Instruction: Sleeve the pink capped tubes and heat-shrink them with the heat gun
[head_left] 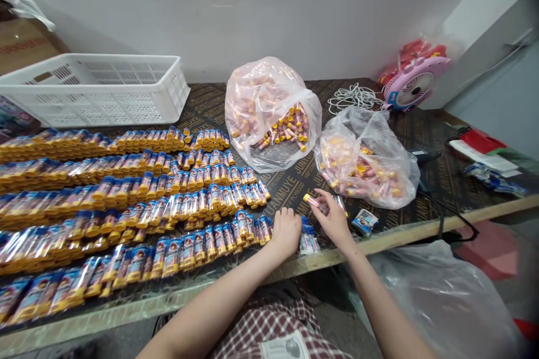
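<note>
My right hand point(332, 221) pinches a small clear tube with a yellow cap point(310, 199) between thumb and fingers, just above the table. My left hand point(287, 231) is curled closed at the right end of the nearest row of packed tubes point(196, 244); whatever its fingers hold is hidden. Between my hands lies a small pile of blue-topped clear wrappers point(309, 238). A flat blue-and-white packet point(364, 221) rests right of my right hand. Beyond it, an open plastic bag point(374, 168) holds many yellow-capped tubes.
A larger bag of tubes point(269, 101) stands at the back. Several rows of packed tubes point(105, 190) fill the left side, before a white plastic crate point(126, 104). At the right are a pink fan point(415, 87), a coiled white cable point(356, 98) and a dark heat gun-like tool point(423, 160).
</note>
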Motion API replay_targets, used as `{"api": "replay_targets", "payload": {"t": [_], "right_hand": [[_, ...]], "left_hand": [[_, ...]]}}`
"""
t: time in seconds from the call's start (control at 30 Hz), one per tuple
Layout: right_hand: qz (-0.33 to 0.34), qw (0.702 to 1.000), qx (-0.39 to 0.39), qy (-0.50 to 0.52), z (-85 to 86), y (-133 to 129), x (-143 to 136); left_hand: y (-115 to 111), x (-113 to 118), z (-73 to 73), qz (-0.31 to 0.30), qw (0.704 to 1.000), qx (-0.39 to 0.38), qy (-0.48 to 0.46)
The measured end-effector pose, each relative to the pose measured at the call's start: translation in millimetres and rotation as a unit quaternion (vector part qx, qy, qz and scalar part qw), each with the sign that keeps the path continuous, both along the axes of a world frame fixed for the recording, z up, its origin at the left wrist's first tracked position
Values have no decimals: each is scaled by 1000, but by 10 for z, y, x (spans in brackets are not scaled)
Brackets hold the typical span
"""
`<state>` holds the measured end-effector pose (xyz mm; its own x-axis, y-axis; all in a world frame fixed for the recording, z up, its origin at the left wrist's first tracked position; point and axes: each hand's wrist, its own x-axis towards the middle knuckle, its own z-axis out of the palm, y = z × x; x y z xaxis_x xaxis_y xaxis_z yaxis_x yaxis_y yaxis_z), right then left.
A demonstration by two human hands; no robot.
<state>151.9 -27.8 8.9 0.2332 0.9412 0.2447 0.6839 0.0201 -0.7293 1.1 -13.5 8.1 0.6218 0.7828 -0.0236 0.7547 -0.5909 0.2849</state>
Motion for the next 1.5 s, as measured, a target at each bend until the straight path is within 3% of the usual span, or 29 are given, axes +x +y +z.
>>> {"api": "replay_targets", "payload": {"t": [0.23, 0.43, 0.6, 0.7, 0.87, 0.93, 1.07, 1.2, 1.3, 1.5], "right_hand": [[-29, 998, -4, 47, 34, -189, 18], [-53, 992, 18, 110, 1, -193, -52], [-74, 987, 56, 134, 41, -188, -143], [-67, 981, 103, 150, 137, -204, -226], [-31, 972, 96, 213, 270, -248, -406], [-45, 963, 96, 246, 279, -244, -474], [-46, 943, 79, 320, 274, -190, -592], [45, 915, 13, 400, 300, -179, -749], [78, 938, -9, 338, 315, -227, -890], [75, 975, 27, 208, 312, -305, -1073]], "left_hand": [[59, -101, -26, -6, 998, -61, 4], [12, -118, -10, -6, 998, -56, 0], [-55, -216, 43, 17, 988, -82, -128], [-50, -367, 118, 89, 934, -178, -296], [100, -767, 288, 269, 709, -365, -540], [150, -911, 338, 311, 654, -384, -573], [156, -1060, 363, 323, 608, -408, -599], [125, -1083, 341, 354, 560, -420, -620], [126, -1100, 339, 378, 545, -404, -630], [127, -1152, 364, 390, 546, -379, -637]]}}
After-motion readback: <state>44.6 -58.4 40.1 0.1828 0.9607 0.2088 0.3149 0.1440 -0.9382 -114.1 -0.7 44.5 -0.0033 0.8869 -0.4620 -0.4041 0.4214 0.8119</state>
